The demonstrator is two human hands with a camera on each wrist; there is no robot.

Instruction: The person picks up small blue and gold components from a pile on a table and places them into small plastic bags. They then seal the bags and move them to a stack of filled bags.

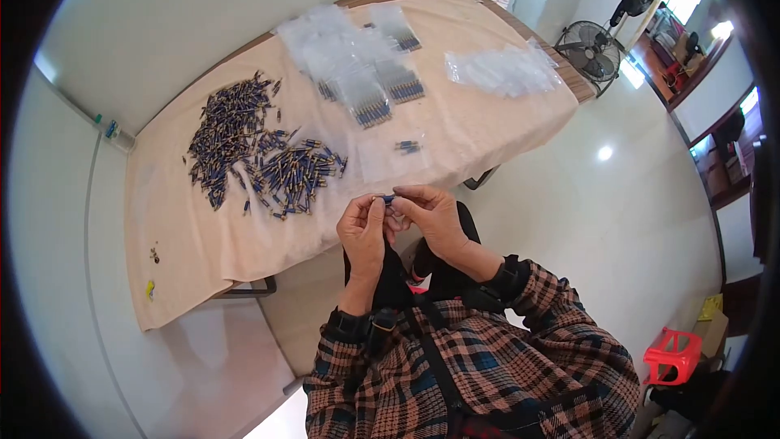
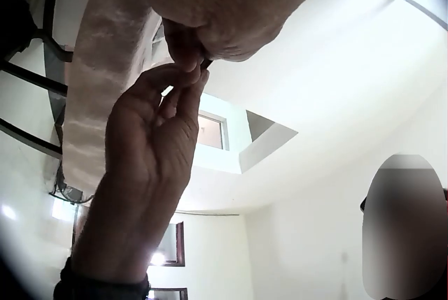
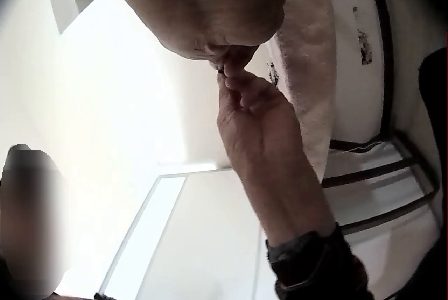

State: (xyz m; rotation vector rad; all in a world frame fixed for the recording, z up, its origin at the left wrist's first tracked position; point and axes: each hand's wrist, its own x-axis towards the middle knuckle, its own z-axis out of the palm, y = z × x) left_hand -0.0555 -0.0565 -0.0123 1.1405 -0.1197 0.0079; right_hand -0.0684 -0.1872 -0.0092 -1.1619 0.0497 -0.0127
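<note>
In the head view, a small blue rod with brass-coloured ends (image 1: 387, 200) lies between my two hands, just off the table's front edge. My left hand (image 1: 362, 236) pinches one end between thumb and fingertips. The other end is pinched by my right hand (image 1: 439, 223). Both wrist views show the fingertips meeting, with the rod mostly hidden by them; the left hand (image 3: 262, 122) and right hand (image 2: 157, 129) each appear opposite the camera's own hand. Nearest on the table are a clear flat bag (image 1: 378, 164) and a few blue rods (image 1: 407, 147) at its upper right.
A cream cloth (image 1: 276, 248) covers the table. On its left side spreads a heap of blue and brass pieces (image 1: 231, 126), with longer rods (image 1: 301, 175) beside it. Filled clear bags (image 1: 370, 106) lie at the back, more clear bags (image 1: 504, 71) at right. A fan (image 1: 591, 50) stands beyond.
</note>
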